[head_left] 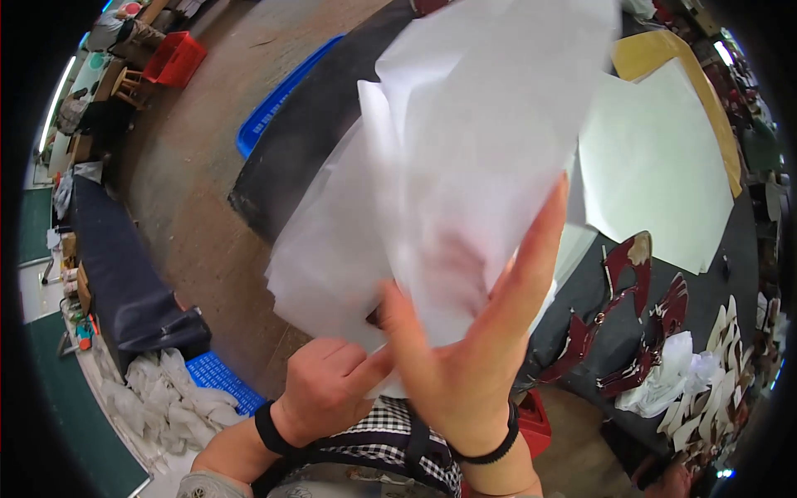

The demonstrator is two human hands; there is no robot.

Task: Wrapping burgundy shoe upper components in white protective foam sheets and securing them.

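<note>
The right hand was raised with its palm toward the camera, fingers spread wide apart and pressed flat against the near face of a bundle of thin white paper sheets; it was not closed on them. The left hand was curled shut just below and left of the right hand, its thumb and fingers pinching the lower edge of the same paper sheets. Each wrist bore a black band.

The paper sheets stood up in front of the person, above both hands, hiding much of the dark worktable behind them. To the right of the paper sheets a large pale sheet lay flat on the worktable, with a yellow-brown sheet partly under it at the far side. Right of the right hand lay dark red shoe pieces, and beyond them a crumpled white wad. Left of the paper sheets a blue crate rested on the floor, with a red crate farther away.
</note>
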